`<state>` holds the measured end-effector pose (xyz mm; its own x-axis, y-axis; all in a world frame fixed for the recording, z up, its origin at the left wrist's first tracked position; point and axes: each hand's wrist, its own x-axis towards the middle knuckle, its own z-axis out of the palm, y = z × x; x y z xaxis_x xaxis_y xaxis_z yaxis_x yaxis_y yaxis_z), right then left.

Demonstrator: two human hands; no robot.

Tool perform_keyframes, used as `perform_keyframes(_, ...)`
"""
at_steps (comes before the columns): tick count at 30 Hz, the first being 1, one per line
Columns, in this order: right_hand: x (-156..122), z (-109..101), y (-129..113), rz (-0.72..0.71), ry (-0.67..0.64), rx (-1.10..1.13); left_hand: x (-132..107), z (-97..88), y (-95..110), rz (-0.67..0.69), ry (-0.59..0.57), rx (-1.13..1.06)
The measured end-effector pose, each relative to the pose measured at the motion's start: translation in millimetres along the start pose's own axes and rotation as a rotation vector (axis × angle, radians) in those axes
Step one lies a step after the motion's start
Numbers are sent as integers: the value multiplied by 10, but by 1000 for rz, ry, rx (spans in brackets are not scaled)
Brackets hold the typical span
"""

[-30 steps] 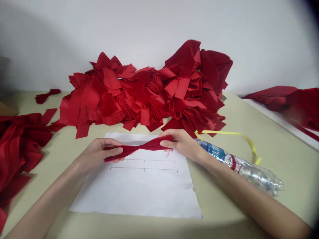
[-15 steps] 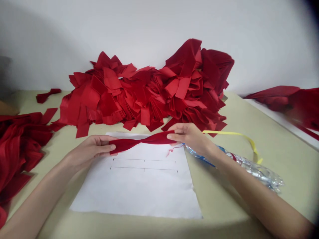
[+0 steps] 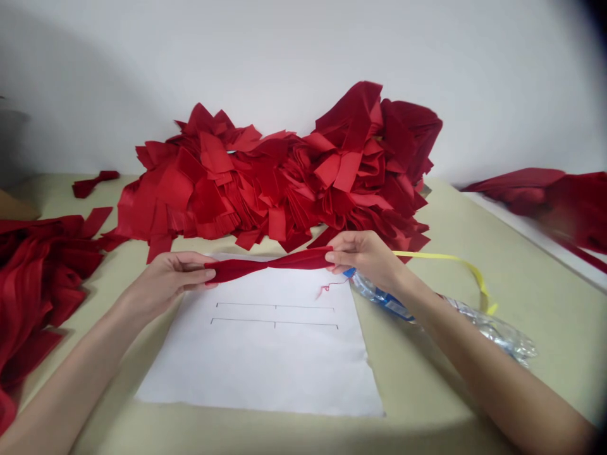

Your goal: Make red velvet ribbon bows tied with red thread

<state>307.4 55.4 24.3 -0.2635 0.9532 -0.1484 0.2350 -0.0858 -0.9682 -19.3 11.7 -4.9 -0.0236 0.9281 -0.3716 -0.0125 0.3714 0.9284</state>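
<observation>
Holding a red strip (image 3: 296,260) over white paper (image 3: 265,370), our left grip (image 3: 161,282) pinching one end, our right grip (image 3: 367,258) the other

A white wall (image 3: 284,50) backs the surface's (image 3: 531,278) far edge. Toward the right edge, a yellow ribbon (image 3: 441,255) curves beside crumpled plastic (image 3: 500,332).

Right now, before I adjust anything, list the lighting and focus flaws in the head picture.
Head view: soft shadow dims the wall at left; the clear plastic glints; the red cloth at far right is blurred; the upper right corner falls to black; lines on the paper stay readable.
</observation>
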Motion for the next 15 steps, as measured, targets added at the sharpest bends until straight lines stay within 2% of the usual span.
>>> perform_keyframes(6, 26, 18, 33, -83, -18, -185, 12, 11, 12, -18, 53, -5)
perform_keyframes(11, -18, 150, 16, -471, 215, -620, 4, 75, -13, 6, 58, 25)
perform_keyframes(13, -28, 290, 1, -604, 154, -758, -2, 119, -31, 12, 53, 33)
perform_keyframes(15, -9, 459, -2, -712, 25, -845, -9, 157, -43, 23, 45, 47)
